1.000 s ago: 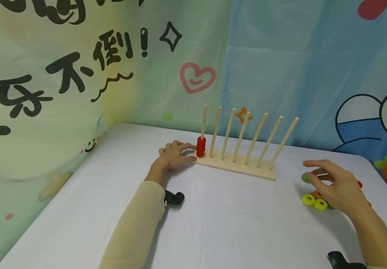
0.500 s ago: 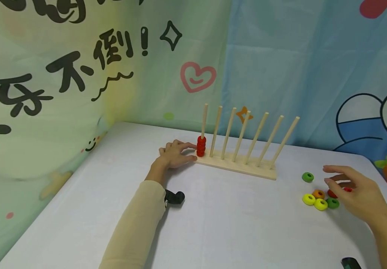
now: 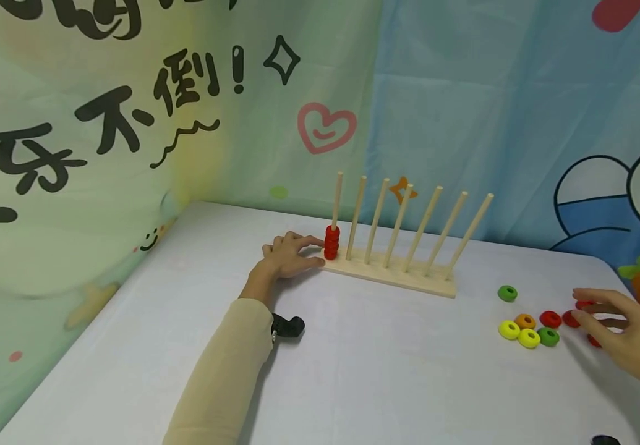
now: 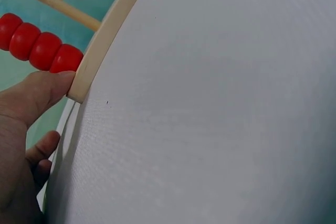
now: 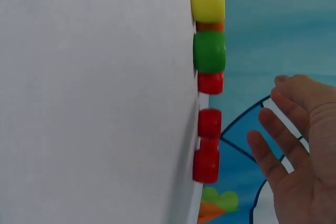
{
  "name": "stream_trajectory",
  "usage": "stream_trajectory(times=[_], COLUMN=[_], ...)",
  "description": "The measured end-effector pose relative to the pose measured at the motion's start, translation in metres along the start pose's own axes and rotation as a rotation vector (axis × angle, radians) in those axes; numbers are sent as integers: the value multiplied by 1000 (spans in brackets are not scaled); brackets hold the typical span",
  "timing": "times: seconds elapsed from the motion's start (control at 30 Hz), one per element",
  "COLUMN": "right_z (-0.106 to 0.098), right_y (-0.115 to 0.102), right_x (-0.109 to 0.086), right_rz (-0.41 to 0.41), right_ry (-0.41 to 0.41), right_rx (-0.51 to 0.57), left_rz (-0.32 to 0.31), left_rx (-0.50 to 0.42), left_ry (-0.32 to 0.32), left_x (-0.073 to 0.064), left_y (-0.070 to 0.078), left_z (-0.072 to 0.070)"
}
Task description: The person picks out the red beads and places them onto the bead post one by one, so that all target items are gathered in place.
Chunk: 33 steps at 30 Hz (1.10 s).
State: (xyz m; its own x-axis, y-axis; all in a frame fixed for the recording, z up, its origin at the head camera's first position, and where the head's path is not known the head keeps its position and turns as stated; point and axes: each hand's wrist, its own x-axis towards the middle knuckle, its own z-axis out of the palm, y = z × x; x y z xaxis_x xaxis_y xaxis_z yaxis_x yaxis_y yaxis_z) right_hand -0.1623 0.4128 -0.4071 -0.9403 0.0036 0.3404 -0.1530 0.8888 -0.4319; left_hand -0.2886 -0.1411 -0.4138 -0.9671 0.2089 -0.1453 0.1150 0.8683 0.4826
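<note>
A wooden peg rack (image 3: 392,278), a flat base with several upright rods, stands toward the back of the table. Red beads (image 3: 331,242) are stacked on its leftmost rod. At that end my left hand (image 3: 289,256) holds the base between thumb and index finger; in the left wrist view the thumb (image 4: 44,90) lies against the base end just under the beads (image 4: 44,51). My right hand (image 3: 628,330) hovers at the right over loose red beads (image 3: 550,319), fingers spread and partly curved, nothing between them. It partly hides some red beads.
Left of the right hand lie two yellow beads (image 3: 529,338), an orange bead (image 3: 525,321) and a green bead (image 3: 548,337). Another green bead (image 3: 507,293) lies farther back. A printed cloth backdrop (image 3: 464,93) hangs behind the white table (image 3: 386,371).
My right hand has moved right, away from the single green bead, which it has let go, and across to the red beads. My left hand and the peg rack have stayed put.
</note>
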Motion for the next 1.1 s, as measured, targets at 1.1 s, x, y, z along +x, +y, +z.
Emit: stream_trajectory(times=[1.1], right_z=[1], right_y=[74], right_x=[-19], right_rz=[227], right_ry=[-277], right_rx=[-67], left_rz=[0], left_rx=[0], left_ry=[4], left_x=[1], left_y=[-2], left_z=[3])
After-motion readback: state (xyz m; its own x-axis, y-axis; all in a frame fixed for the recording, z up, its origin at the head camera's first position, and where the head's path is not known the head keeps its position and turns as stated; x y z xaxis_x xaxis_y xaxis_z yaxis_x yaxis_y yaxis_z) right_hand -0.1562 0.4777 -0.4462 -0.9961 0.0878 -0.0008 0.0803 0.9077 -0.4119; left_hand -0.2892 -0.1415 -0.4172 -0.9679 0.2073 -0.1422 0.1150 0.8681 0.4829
